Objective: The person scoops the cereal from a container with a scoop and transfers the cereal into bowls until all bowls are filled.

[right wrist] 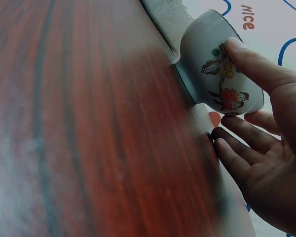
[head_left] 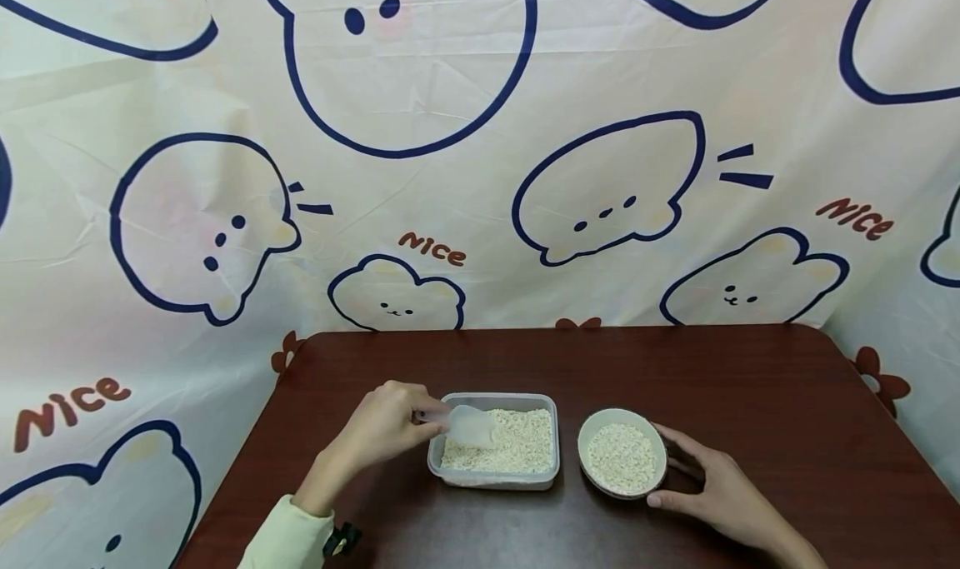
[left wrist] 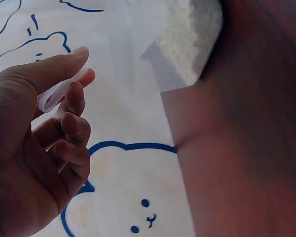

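Note:
In the head view my left hand [head_left: 386,426] pinches the handle of a translucent white scoop [head_left: 471,426] between thumb and fingers. The scoop's blade lies at the left part of the pale, rice-like grains [head_left: 517,442] in a clear rectangular plastic container [head_left: 498,483]. A looped handle end [left wrist: 49,101] shows between thumb and index finger in the left wrist view. To the container's right stands a small round bowl [head_left: 585,462] of similar grains. My right hand [head_left: 723,487] holds the bowl's right side, thumb on its flower-painted wall [right wrist: 204,47] and index finger behind it.
Both vessels stand on a dark reddish-brown wooden table [head_left: 495,361]. A pale cloth [head_left: 480,202] printed with blue-outlined bears hangs behind and beside it. A dark strap-like item [head_left: 342,540] sits at the left sleeve's cuff.

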The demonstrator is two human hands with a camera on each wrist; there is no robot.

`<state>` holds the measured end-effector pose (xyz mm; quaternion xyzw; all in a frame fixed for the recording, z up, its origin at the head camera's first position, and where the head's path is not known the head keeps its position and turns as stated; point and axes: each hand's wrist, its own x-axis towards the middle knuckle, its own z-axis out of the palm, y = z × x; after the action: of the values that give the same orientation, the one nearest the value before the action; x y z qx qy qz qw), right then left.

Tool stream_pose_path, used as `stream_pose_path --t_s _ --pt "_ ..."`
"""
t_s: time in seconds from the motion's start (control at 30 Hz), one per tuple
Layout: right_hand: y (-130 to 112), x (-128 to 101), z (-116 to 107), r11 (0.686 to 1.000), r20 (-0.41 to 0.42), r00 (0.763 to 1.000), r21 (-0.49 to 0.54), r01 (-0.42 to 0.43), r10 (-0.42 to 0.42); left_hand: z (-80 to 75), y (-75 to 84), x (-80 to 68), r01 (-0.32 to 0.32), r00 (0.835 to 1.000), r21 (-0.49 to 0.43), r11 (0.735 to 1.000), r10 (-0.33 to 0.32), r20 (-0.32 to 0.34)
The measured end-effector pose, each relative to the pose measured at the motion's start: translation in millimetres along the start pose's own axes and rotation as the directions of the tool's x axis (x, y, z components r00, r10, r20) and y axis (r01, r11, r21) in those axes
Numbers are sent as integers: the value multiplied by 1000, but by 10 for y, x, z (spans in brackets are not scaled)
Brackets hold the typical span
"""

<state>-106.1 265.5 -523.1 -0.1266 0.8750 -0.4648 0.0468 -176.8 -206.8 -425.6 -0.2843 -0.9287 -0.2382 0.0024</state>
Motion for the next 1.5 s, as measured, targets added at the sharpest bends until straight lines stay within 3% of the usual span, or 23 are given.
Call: stream_pose_path --t_s 0.23,0.57,0.8,0.93,1.27,1.5 --pt "1 3 9 1000 0 1000 25 4 -4 210 18 9 -18 1000 -95 995 18 0" --pt "18 -7 22 1000 -8 1000 21 21 -21 435 85 67 -95 993 -174 980 81 -87" --pt "22 -10 27 1000 -9 1000 1 21 -21 534 133 74 -64 992 -153 986 47 -113" --pt "23 -9 26 1000 -7 1000 -3 8 -8 604 147 63 -43 988 -92 995 29 -150" --pt "35 -21 34 1000 -18 1000 -23 17 -17 725 135 38 -70 965 20 997 73 -253" --pt "11 -22 35 1000 -15 1000 -13 11 -12 743 127 12 -62 959 -7 998 57 -278"
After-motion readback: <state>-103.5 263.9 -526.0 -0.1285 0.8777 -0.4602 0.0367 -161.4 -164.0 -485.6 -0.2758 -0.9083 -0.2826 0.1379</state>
